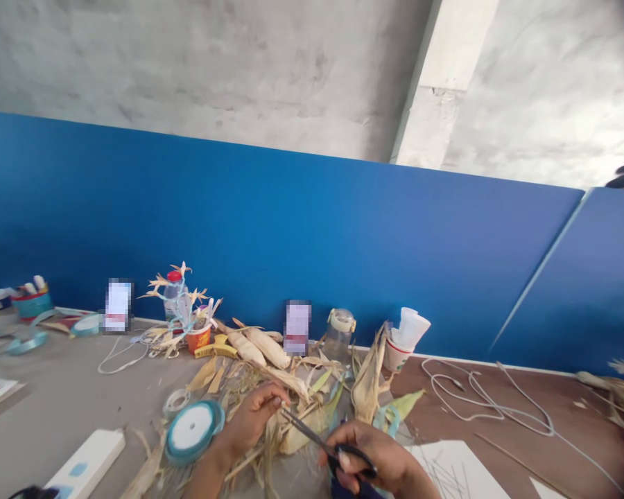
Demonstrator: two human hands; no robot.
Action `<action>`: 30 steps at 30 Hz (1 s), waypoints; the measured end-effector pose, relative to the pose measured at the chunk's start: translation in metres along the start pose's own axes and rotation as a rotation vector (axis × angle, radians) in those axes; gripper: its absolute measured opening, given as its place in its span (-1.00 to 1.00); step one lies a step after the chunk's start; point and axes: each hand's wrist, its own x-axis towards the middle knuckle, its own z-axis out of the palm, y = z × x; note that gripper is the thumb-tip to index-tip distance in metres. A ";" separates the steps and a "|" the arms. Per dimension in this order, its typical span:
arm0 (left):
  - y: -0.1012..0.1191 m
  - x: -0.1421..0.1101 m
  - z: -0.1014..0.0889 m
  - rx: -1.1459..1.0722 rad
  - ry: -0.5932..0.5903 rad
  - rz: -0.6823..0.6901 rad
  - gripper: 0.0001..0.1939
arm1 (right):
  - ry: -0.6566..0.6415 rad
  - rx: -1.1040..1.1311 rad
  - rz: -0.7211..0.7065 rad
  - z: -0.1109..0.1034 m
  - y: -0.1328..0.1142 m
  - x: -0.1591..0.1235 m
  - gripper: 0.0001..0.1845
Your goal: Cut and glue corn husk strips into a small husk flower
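Black-handled scissors [312, 434] are in my right hand [377, 454], its fingers through the loops. The blades point up and left, with their tips at the fingertips of my left hand [254, 419]. That left hand is closed in a pinch; a tiny pale bit shows at its fingertips, too small to name. Dried corn husks [312, 430] lie loose beneath and around both hands. Beside my left wrist is a spool of teal ribbon [191, 431], with a roll of clear tape [177, 402] just behind it.
Behind the husks stand a glass jar [339, 333], a phone [297, 326], an orange cup [198, 338] and a paper cup [398, 355]. A white power strip [86, 468] lies front left. At right are a white cable [478, 391] and paper [455, 468] bearing thin sticks.
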 end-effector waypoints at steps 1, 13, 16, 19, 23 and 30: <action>0.000 0.000 0.000 -0.006 0.002 0.000 -0.62 | 0.003 -0.002 -0.003 0.001 -0.001 0.000 -0.39; 0.000 0.000 0.000 -0.030 0.008 0.013 -0.62 | 0.031 -0.032 -0.002 0.007 -0.010 -0.003 -0.39; -0.001 0.000 0.000 -0.044 0.005 0.014 -0.61 | 0.029 -0.049 -0.009 0.005 -0.008 -0.003 -0.42; 0.000 0.000 -0.001 -0.043 0.006 0.013 -0.59 | 0.039 -0.055 -0.005 0.005 -0.006 -0.002 -0.46; 0.001 0.000 -0.001 -0.035 0.002 0.019 -0.59 | 0.068 -0.072 0.014 0.004 -0.004 -0.002 -0.55; -0.002 0.001 -0.002 0.007 0.010 0.020 -0.59 | 0.087 -0.110 0.026 0.001 -0.002 -0.002 -0.62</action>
